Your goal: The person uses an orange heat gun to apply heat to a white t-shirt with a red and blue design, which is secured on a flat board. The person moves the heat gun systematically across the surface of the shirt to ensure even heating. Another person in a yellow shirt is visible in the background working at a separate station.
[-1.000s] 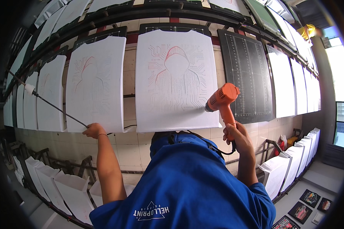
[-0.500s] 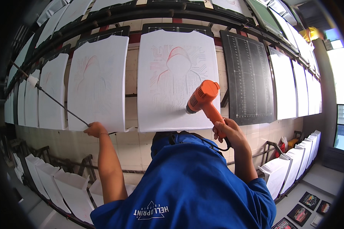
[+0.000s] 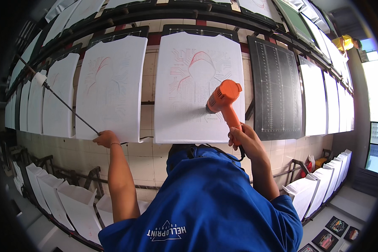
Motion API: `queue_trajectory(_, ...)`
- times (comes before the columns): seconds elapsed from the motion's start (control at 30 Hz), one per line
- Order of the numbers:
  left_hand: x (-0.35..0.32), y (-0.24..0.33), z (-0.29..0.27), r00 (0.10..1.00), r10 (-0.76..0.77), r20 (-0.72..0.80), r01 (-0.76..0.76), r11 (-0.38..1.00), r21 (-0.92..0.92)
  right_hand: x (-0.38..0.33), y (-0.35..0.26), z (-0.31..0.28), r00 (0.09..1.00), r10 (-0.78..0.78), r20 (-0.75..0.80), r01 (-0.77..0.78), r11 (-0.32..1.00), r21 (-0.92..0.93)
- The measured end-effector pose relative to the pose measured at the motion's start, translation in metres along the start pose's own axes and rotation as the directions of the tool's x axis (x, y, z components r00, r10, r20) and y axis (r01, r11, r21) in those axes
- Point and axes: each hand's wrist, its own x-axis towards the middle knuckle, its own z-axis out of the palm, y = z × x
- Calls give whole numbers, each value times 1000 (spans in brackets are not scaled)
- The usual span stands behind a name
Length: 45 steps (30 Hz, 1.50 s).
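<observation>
My right hand (image 3: 248, 140) is closed around the handle of an orange heat gun (image 3: 226, 98). Its dark nozzle points left and down over the lower part of a white T-shirt (image 3: 172, 122), which is stretched on a black board and bears a faint red and grey hooded-figure print (image 3: 201, 69). I cannot tell whether the nozzle touches the cloth. At the left, my left hand (image 3: 107, 139) grips a taut black cord (image 3: 71, 110) that runs up to a white connector-like piece (image 3: 40, 78). Below that hand's wrist, a stretch of black cord shows again.
Left of the middle shirt lies another printed white shirt (image 3: 124, 105), with several more beyond. To the right is a bare black board (image 3: 277, 92) with ruled markings, then more white shirts (image 3: 314, 96). Dark rails (image 3: 155, 12) run behind. White shirt-covered boards (image 3: 300, 191) line the racks behind me.
The heat gun and my right hand have moved slightly up and left over the shirt. My left hand still grips the cord. The view has shifted a little.
</observation>
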Motion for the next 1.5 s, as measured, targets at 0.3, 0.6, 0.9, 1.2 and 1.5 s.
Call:
queue_trajectory(0.3,1,1,1,1000,-8,-6,9,999,43,-15,-7,-10,990,109,87,-98,988,-118)
queue_trajectory(0.6,6,-3,4,1000,3,3,-3,1000,19,-2,-10,9,979,94,183,-66,987,-149)
queue_trajectory(0.9,18,-15,12,999,40,-35,-39,999,28,11,-4,32,994,5,107,1,998,-57)
queue_trajectory(1.2,15,-13,8,998,61,-8,-61,998,-33,25,-6,42,979,36,200,-22,997,-73)
queue_trajectory(1.5,25,-29,14,984,129,-123,-148,976,-162,35,-18,81,909,78,409,21,972,-232)
